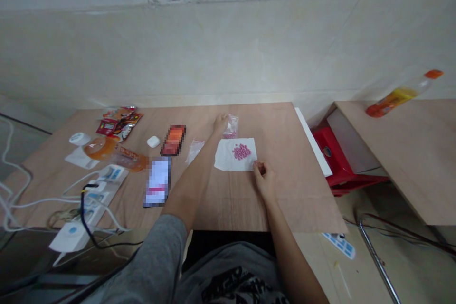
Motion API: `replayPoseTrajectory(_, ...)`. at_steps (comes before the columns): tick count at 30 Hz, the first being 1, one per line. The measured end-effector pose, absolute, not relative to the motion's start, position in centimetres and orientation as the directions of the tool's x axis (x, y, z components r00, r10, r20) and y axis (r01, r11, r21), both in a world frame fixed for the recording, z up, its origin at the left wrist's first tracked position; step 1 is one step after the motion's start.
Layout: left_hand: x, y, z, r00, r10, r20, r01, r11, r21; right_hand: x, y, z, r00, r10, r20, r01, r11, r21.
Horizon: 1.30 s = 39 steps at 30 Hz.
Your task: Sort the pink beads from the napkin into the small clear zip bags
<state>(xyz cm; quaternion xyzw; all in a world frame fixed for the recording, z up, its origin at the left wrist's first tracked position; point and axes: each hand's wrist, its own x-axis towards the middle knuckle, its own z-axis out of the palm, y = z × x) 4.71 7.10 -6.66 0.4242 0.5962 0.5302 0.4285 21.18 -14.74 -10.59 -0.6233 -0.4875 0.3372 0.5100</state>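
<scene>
Wooden tabletop [228, 204] fills the frame's middle, where we see our left hand [221, 124] pinching a small clear bag [231, 126] at upper centre. Our right hand [262, 178], fingers curled, touches the white paper [224, 161] bearing pink beads [241, 151].

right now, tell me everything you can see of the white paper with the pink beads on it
The white paper is a thin, roughly square sheet lying flat on the wooden table, slightly skewed. A loose cluster of small pink beads sits right of its centre. The right hand pinches at its near right corner; the left hand, holding a small clear bag, is just beyond its far edge.
</scene>
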Motion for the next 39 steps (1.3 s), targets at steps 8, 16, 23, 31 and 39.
replayPoseTrajectory(8,1.9,0.5,-4.3,-0.319,0.897,0.305,0.524,-0.101,0.846,21.2,-14.8,-10.4,0.295,0.952,0.080,0.264,-0.001,-0.964)
replayPoseTrajectory(16,-1.5,-9.9,-5.2,-0.617,0.731,0.291,0.726,0.387,0.568,21.3,-14.8,-10.7,0.293,0.952,0.093,0.276,0.008,-0.961)
replayPoseTrajectory(23,-2.2,-9.1,-6.7,-0.597,0.775,0.206,0.760,0.465,0.454,21.3,-14.9,-10.5,0.295,0.948,0.117,0.292,0.027,-0.956)
replayPoseTrajectory(31,-1.9,-7.8,-6.5,-0.553,0.799,0.236,0.793,0.418,0.444,21.3,-14.8,-10.9,0.286,0.952,0.106,0.295,0.018,-0.955)
replayPoseTrajectory(39,-1.4,-8.6,-4.3,-0.528,0.816,0.236,0.812,0.403,0.421,21.3,-14.8,-10.7,0.287,0.952,0.102,0.298,0.012,-0.955)
